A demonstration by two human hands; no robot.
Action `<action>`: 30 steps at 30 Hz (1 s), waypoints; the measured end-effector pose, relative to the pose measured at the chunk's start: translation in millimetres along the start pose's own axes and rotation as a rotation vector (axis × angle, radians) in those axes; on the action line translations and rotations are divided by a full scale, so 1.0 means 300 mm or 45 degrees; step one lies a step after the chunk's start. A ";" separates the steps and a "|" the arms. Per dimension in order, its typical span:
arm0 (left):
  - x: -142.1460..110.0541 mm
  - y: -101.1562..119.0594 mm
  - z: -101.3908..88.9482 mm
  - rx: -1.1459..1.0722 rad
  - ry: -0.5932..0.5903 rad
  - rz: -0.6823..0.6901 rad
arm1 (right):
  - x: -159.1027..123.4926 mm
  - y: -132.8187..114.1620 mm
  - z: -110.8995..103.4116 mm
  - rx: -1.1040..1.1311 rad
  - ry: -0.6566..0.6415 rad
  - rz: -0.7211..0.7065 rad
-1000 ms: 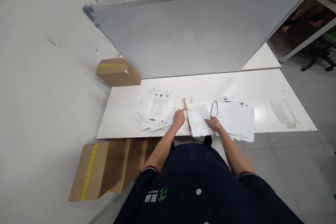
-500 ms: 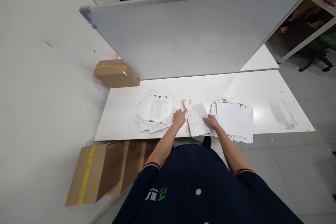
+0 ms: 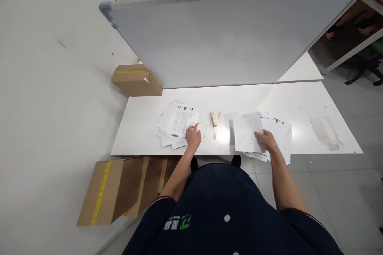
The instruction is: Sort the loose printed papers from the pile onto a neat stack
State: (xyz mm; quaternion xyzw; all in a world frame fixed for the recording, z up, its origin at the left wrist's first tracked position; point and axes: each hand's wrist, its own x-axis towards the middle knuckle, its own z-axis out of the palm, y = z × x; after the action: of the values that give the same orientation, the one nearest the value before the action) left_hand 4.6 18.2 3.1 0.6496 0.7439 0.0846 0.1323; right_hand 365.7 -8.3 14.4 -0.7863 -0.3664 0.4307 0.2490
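My right hand [image 3: 266, 140] grips a sheet of paper [image 3: 247, 132] by its right edge, thumb on top. The sheet lies over the left part of the right-hand paper stack [image 3: 278, 133], whose edges are uneven. My left hand [image 3: 193, 136] rests at the right edge of the left-hand paper pile [image 3: 176, 121], fingers apart on the printed top sheet. Between the two piles is a small cream-coloured oblong object [image 3: 214, 119], touched by neither hand. Dark smudges mark the tabletop around it.
A whiteboard [image 3: 215, 44] stands upright along the back of the white table [image 3: 140, 127]. A taped cardboard box [image 3: 136, 81] sits at the table's back left corner. More cardboard boxes [image 3: 98, 195] stand below at the left. A brownish stain [image 3: 324, 133] marks the table's right end.
My right hand has carried the sheet rightward from the middle onto the right-hand stack. My left hand has left the cream-coloured object and moved left to the other pile.
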 end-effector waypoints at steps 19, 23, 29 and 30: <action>0.023 -0.213 -0.022 0.226 -0.059 -0.120 | -0.064 -0.071 0.049 -0.485 0.314 -0.260; 0.040 -0.188 -0.022 0.151 -0.191 -0.089 | -0.105 -0.144 0.241 -0.552 0.054 -0.523; 0.059 -0.197 -0.070 0.030 -0.172 -0.190 | -0.174 -0.201 0.433 -0.631 -0.268 -0.761; 0.058 -0.201 -0.083 -0.003 -0.157 -0.224 | -0.184 -0.208 0.453 -0.621 -0.320 -0.772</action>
State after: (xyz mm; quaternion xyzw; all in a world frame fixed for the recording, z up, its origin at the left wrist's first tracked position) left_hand -62.0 28.2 7.3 0.5857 0.7884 0.0333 0.1853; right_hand 206.6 -3.7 17.3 -0.6199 -0.7006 0.3308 0.1243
